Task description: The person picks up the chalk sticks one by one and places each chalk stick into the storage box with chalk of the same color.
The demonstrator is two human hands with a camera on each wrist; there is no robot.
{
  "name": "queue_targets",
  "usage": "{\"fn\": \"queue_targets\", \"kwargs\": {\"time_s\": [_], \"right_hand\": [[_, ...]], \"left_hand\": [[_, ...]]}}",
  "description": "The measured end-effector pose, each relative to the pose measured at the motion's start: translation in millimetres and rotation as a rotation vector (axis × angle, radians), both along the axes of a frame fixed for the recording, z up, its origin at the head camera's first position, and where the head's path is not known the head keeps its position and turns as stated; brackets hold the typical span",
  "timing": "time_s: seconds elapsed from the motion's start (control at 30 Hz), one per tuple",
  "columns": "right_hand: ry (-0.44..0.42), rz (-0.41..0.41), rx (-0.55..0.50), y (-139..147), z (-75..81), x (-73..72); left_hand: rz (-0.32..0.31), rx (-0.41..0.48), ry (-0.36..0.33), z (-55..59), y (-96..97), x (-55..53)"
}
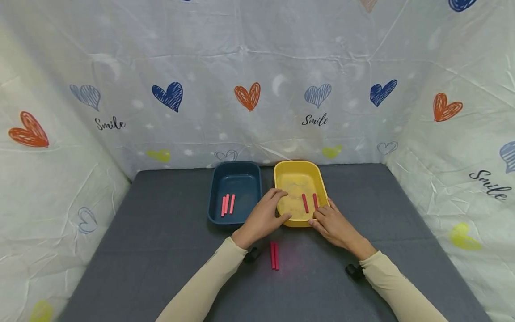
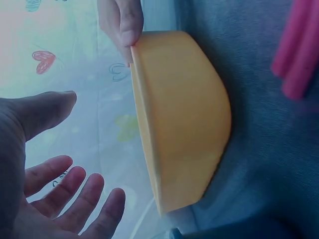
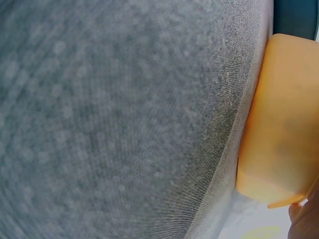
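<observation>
The left hand (image 1: 265,214) has its thumb and fingers spread, and the camera on that wrist shows me a gap between them and the yellow tray (image 1: 297,163). The right hand (image 1: 337,227) pinches that tray's rim near its front right corner, with the thumb on the outside. The yellow tray sits on the gray bench (image 1: 161,250), just right of a blue tray (image 1: 235,176).

Two red sticks (image 1: 305,203) lie in the yellow tray, a little apart, toward its right side. One is very close to the right hand's fingers, and I can't tell if they touch it. In the blue tray I count three pink sticks (image 1: 227,203), close together. Two dark pink sticks (image 1: 272,256) lie side by side on the bench, in front of the yellow tray and between the arms.

Both arms have tan sleeves (image 1: 205,281), with a small black thing (image 1: 252,255) by each wrist. At the back I see a white cloth (image 1: 241,40) with hearts and the word "Smile".
</observation>
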State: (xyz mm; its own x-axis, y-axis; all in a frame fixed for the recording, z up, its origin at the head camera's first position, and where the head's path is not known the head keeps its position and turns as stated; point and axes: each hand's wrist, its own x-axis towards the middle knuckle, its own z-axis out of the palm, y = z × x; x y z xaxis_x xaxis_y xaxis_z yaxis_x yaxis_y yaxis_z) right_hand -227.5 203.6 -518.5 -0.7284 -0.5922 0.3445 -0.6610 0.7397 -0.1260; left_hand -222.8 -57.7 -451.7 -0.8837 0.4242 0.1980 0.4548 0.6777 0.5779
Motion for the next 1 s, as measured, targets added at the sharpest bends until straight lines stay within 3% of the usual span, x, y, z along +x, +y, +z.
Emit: {"fn": "queue_targets", "kwargs": {"time_s": [0.33, 0.73, 1.0], "right_hand": [[0.003, 0.009, -0.022, 0, 0.3, 0.7], [-0.044, -0.008, -0.006, 0, 0.5, -0.5], [-0.057, -0.014, -0.001, 1, -0.1, -0.6]], "left_hand": [[0.026, -0.031, 0.026, -8.5, -19.4, 19.5], [0.079, -0.003, -0.047, -14.6, -33.2, 40.6], [0.073, -0.050, -0.038, -23.3, -42.1, 57.0]]}}
